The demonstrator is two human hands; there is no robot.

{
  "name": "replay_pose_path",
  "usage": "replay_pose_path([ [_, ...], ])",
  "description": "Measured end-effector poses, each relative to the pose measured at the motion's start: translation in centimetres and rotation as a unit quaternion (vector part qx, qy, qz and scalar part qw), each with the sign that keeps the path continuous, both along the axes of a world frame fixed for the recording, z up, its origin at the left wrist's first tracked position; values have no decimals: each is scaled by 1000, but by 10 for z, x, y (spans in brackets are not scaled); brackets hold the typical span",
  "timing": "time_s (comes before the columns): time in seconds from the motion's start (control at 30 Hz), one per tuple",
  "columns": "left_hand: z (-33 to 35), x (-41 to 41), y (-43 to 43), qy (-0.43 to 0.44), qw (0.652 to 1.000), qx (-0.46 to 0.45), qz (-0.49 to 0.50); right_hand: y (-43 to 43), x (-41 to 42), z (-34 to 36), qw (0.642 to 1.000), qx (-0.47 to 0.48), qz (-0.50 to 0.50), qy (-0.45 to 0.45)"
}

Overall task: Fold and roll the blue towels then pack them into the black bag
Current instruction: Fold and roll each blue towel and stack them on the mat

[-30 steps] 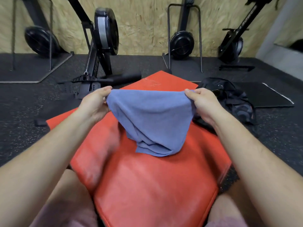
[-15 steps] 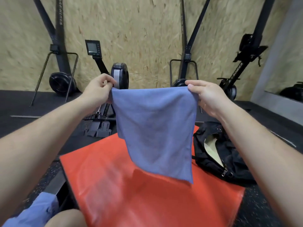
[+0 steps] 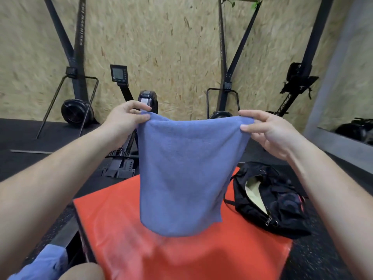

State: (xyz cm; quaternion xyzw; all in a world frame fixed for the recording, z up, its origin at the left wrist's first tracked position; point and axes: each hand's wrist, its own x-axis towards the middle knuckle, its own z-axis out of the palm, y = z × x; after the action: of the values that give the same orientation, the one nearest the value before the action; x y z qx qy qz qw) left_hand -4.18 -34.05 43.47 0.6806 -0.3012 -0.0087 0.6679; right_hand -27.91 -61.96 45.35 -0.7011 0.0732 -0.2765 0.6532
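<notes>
Red padded bench (image 3: 201,257): blue towel (image 3: 185,174) hangs above it, judged soft, light and limp. Black bag (image 3: 282,199) lies open at the bench's right edge. Left hand (image 3: 125,118) and right hand (image 3: 268,132) each pinch a top corner, judged the soundest hold.

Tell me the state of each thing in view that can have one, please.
blue towel: held up, hanging spread, not rolled.
left hand: pinches the towel's top left corner.
right hand: pinches the towel's top right corner.
black bag: unzipped, open, lying at the red mat's right edge.
second blue towel: crumpled, lower left beside the mat.
</notes>
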Motion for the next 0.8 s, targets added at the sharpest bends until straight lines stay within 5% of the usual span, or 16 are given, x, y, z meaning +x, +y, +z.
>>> replay_pose_path([
  [0.2,-13,0,3,-79,986,137,49,-5,-19,-9,992,-91,-67,46],
  [0.37,-25,1,-11,226,970,16,-86,-16,6,-34,986,-65,-120,99],
  [0.43,-32,13,-17,240,966,3,-94,-21,18,-43,988,-21,-105,109],
  [0.53,-45,33,-26,173,983,52,-23,-32,43,-55,989,-1,-76,123],
  [0.67,-49,58,-43,-25,972,190,137,-35,86,-64,966,-126,-166,155],
  [0.8,-39,81,-48,-136,957,178,182,-29,112,-55,945,-208,-231,99],
])
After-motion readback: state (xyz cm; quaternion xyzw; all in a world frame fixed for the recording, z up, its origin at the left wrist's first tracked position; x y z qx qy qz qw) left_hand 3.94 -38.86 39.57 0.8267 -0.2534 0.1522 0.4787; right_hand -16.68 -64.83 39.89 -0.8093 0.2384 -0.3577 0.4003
